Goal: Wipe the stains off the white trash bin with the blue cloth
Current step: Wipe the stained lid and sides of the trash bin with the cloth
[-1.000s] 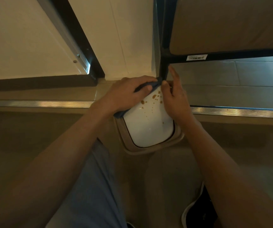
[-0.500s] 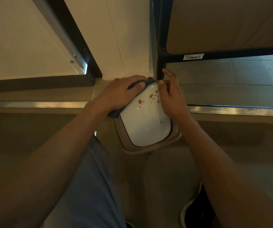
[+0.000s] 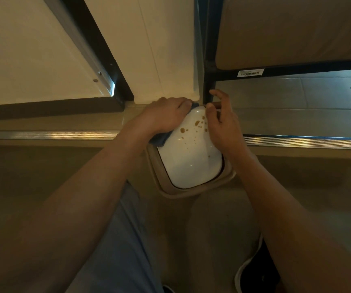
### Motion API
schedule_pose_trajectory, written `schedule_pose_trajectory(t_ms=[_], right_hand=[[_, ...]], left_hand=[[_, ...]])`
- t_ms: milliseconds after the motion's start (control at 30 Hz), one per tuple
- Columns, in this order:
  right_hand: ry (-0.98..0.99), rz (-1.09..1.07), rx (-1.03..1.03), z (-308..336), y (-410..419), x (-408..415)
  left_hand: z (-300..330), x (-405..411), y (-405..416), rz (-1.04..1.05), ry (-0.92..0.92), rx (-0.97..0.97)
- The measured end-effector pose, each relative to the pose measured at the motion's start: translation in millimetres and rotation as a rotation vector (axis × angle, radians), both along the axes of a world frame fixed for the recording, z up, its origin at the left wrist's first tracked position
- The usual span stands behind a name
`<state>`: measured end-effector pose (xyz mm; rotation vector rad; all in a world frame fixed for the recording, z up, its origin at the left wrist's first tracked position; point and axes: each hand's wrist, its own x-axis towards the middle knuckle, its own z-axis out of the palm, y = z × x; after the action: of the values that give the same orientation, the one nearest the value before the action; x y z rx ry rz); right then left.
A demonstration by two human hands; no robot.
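The white trash bin stands on the floor below me, seen from above. Brown stains speckle the far half of its lid. My left hand grips the blue cloth over the bin's far left corner, and most of the cloth is hidden under the hand. Only a fold shows below my wrist and a tip by my fingertips. My right hand rests against the bin's right side with fingers loosely spread, holding nothing.
A beige rim surrounds the white lid. A black metal frame leg rises just behind the bin. A ribbed metal floor strip runs left to right. My shoe is at the lower right.
The cloth, stretched along the bin's far edge between both hands a second ago, is now bunched under my left hand at the far left corner. My right hand has let go and its fingers have spread.
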<state>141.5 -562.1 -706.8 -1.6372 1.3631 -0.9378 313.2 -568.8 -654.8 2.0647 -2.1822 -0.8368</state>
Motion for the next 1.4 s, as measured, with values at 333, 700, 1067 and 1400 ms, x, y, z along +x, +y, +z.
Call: schedule_pose_trajectory(t_ms=[333, 700, 1067, 1400], right_hand=[[0.002, -0.007, 0.001, 0.8, 0.0, 0.3], [-0.021, 0.011, -0.008, 0.6, 0.1, -0.5], [-0.029, -0.004, -0.013, -2.5, -0.4, -0.4], [-0.012, -0.004, -0.038, -0.4, 0.4, -0.2]], left_hand=[[-6.2, 14.5, 4.9, -0.03, 0.093, -0.044], [-7.8, 26.9, 24.4, -0.059, 0.17, -0.167], [-10.7, 9.8, 22.4, -0.198, 0.09, -0.231], [-7.0, 20.4, -2.6, -0.024, 0.176, 0.022]])
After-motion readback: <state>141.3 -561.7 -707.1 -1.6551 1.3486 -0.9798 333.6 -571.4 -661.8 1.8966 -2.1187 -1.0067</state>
